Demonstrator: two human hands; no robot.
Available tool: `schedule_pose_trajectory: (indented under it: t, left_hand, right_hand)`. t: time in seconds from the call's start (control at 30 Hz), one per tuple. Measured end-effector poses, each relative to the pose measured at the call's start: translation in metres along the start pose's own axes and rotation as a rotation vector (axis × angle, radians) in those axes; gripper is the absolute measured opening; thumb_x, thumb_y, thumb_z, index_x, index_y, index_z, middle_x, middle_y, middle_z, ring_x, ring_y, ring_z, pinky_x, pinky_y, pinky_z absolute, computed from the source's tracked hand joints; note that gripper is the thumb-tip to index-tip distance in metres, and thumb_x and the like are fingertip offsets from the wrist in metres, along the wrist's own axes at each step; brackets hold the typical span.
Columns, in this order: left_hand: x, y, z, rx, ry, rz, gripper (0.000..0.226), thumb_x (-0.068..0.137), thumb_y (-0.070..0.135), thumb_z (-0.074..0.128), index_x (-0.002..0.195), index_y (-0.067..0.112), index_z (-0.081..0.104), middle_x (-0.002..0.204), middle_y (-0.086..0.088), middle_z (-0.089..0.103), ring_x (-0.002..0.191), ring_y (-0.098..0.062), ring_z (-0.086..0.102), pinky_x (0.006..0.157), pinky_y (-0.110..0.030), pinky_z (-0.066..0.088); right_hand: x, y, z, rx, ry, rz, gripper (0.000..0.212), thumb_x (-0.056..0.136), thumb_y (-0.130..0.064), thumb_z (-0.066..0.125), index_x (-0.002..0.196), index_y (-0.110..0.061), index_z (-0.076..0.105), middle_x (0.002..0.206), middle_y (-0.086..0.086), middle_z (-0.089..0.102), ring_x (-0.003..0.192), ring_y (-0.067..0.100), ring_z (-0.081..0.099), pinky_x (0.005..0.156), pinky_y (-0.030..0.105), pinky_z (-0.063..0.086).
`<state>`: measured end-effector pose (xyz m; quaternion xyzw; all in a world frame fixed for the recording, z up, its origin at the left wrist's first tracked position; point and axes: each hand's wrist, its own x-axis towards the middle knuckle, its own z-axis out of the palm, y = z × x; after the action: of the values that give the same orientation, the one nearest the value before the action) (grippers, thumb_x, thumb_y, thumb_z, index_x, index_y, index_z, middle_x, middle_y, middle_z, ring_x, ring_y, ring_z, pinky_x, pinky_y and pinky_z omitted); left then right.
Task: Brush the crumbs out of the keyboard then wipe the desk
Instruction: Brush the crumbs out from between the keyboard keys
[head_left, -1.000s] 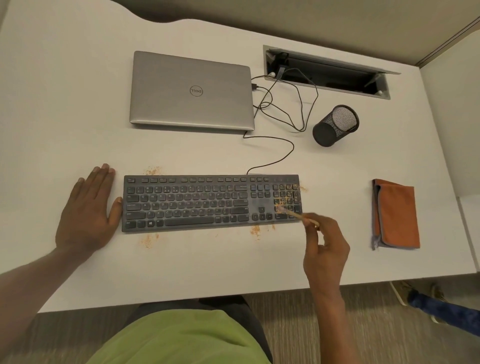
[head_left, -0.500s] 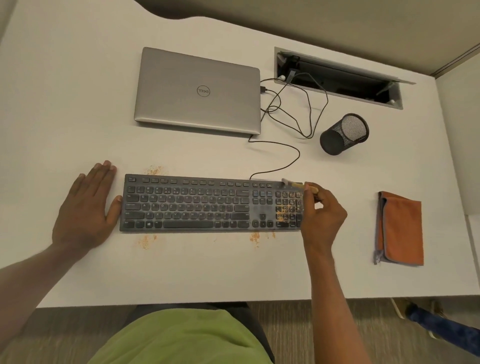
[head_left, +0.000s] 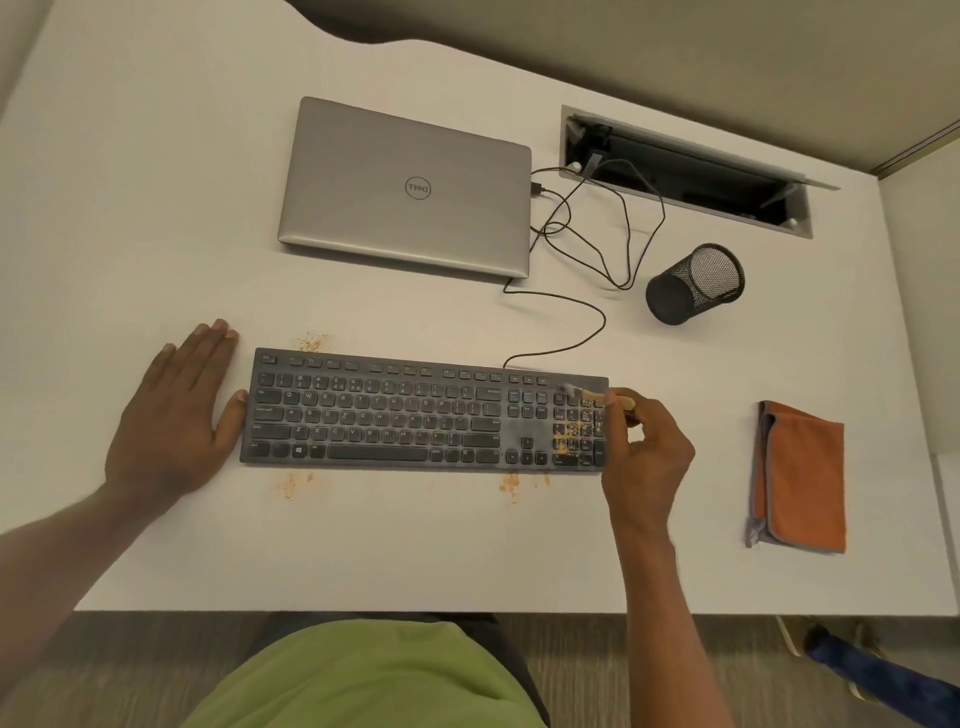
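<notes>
1. The left grip (head_left: 171, 415) lies flat and palm-down on the white surface (head_left: 156, 208), fingers straight and close together, pointing away from the person. Its thumb tip touches the left edge of the black keyboard (head_left: 384, 413).
2. The right grip (head_left: 647, 452) sits at the keyboard's opposite end, fingers curled, pinching the pale wooden handle of a small brush (head_left: 592, 396) between thumb and fingertips. The forearm runs back toward the body.
3. The brush head, blurred, reaches leftward from this grip over the top rows of the number pad. Orange crumbs (head_left: 571, 434) speckle the pad's keys just left of the knuckles.
4. More crumbs lie on the surface: 1 patch just ahead of the left grip's fingertips at the keyboard's far corner, and 2 along the keyboard's near edge, between the 2 grips.
5. A folded orange cloth (head_left: 802, 478) lies well to the right of the right grip, apart from it.
6. Beyond both grips sit a closed silver laptop (head_left: 410, 189) and a black mesh cup (head_left: 693, 286) tipped on its side.
</notes>
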<state>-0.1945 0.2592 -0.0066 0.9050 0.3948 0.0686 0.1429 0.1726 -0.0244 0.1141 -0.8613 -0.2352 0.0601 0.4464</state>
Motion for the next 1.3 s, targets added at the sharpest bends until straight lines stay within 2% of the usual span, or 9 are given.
schedule_pose_trajectory:
  t: [0.13, 0.27, 0.43, 0.57, 0.73, 1.03, 1.17, 1.23, 1.3]
  left_hand:
    - [0.001, 0.000, 0.000, 0.003, -0.003, -0.005, 0.071, 0.107, 0.043, 0.029, 0.169, 0.009, 0.024, 0.176, -0.006, 0.022, 0.165, -0.020, 0.016, 0.135, -0.043, 0.011]
    - [0.000, 0.000, 0.000, 0.007, -0.008, -0.003, 0.072, 0.107, 0.043, 0.028, 0.169, 0.008, 0.024, 0.176, -0.006, 0.023, 0.165, -0.021, 0.017, 0.135, -0.041, 0.009]
    - [0.000, 0.001, -0.001, 0.003, -0.006, -0.005, 0.071, 0.107, 0.043, 0.028, 0.169, 0.009, 0.024, 0.176, -0.005, 0.023, 0.164, -0.018, 0.015, 0.135, -0.038, 0.007]
    - [0.000, 0.001, -0.001, -0.005, -0.005, -0.010, 0.071, 0.107, 0.044, 0.028, 0.169, 0.010, 0.024, 0.176, -0.005, 0.023, 0.164, -0.018, 0.016, 0.135, -0.039, 0.008]
    - [0.000, 0.002, -0.002, -0.016, -0.004, -0.015, 0.071, 0.107, 0.044, 0.029, 0.169, 0.010, 0.025, 0.176, -0.004, 0.024, 0.164, -0.021, 0.019, 0.135, -0.038, 0.007]
    - [0.000, 0.003, -0.003, -0.012, -0.017, -0.027, 0.071, 0.107, 0.045, 0.027, 0.170, 0.012, 0.023, 0.176, -0.003, 0.021, 0.164, -0.016, 0.015, 0.134, -0.034, 0.003]
    - [0.000, 0.003, -0.003, -0.011, -0.024, -0.028, 0.071, 0.107, 0.045, 0.026, 0.170, 0.012, 0.022, 0.176, -0.003, 0.020, 0.164, -0.017, 0.014, 0.135, -0.036, 0.004]
    - [0.000, 0.003, -0.002, -0.011, -0.024, -0.030, 0.071, 0.107, 0.045, 0.026, 0.170, 0.012, 0.021, 0.177, -0.003, 0.020, 0.165, -0.017, 0.014, 0.135, -0.036, 0.004]
    - [0.000, 0.002, -0.002, -0.012, -0.024, -0.027, 0.071, 0.107, 0.045, 0.027, 0.170, 0.012, 0.021, 0.177, -0.003, 0.020, 0.165, -0.017, 0.014, 0.135, -0.037, 0.005]
  right_hand:
    - [-0.005, 0.003, -0.010, -0.037, -0.059, 0.001, 0.009, 0.101, -0.009, 0.065, 0.096, -0.011, 0.072, 0.091, 0.004, 0.070, 0.083, 0.006, 0.062, 0.065, 0.011, 0.044]
    - [0.000, -0.005, -0.011, -0.011, -0.010, -0.022, 0.010, 0.102, -0.008, 0.064, 0.097, -0.008, 0.072, 0.092, 0.003, 0.071, 0.083, 0.006, 0.062, 0.065, 0.008, 0.043]
    - [0.013, -0.008, 0.004, 0.064, -0.007, 0.039, 0.013, 0.103, -0.016, 0.064, 0.095, -0.012, 0.074, 0.092, -0.003, 0.073, 0.082, 0.013, 0.065, 0.063, 0.018, 0.048]
    - [0.024, 0.008, 0.002, 0.011, -0.009, -0.001, 0.012, 0.103, -0.013, 0.062, 0.098, -0.012, 0.073, 0.094, -0.002, 0.071, 0.083, 0.010, 0.064, 0.073, 0.021, 0.050]
    - [0.035, 0.030, -0.023, -0.157, 0.092, -0.055, 0.010, 0.103, -0.007, 0.059, 0.103, -0.008, 0.069, 0.100, 0.003, 0.068, 0.089, 0.017, 0.061, 0.079, 0.014, 0.044]
    - [0.036, 0.021, -0.017, -0.046, 0.154, 0.054, 0.016, 0.104, -0.017, 0.060, 0.107, -0.009, 0.074, 0.097, 0.001, 0.074, 0.087, 0.009, 0.064, 0.075, 0.007, 0.043]
    - [0.035, 0.032, -0.017, -0.067, 0.191, 0.148, 0.018, 0.103, -0.015, 0.060, 0.106, -0.010, 0.076, 0.095, 0.006, 0.075, 0.080, 0.013, 0.062, 0.069, 0.006, 0.040]
    - [0.035, 0.035, -0.021, -0.097, 0.241, 0.184, 0.019, 0.103, -0.016, 0.059, 0.105, -0.010, 0.077, 0.092, 0.007, 0.074, 0.077, 0.015, 0.059, 0.067, 0.010, 0.042]
    - [0.034, 0.037, -0.024, -0.110, 0.293, 0.198, 0.019, 0.102, -0.017, 0.059, 0.104, -0.011, 0.076, 0.090, 0.006, 0.073, 0.076, 0.016, 0.059, 0.071, 0.026, 0.051]
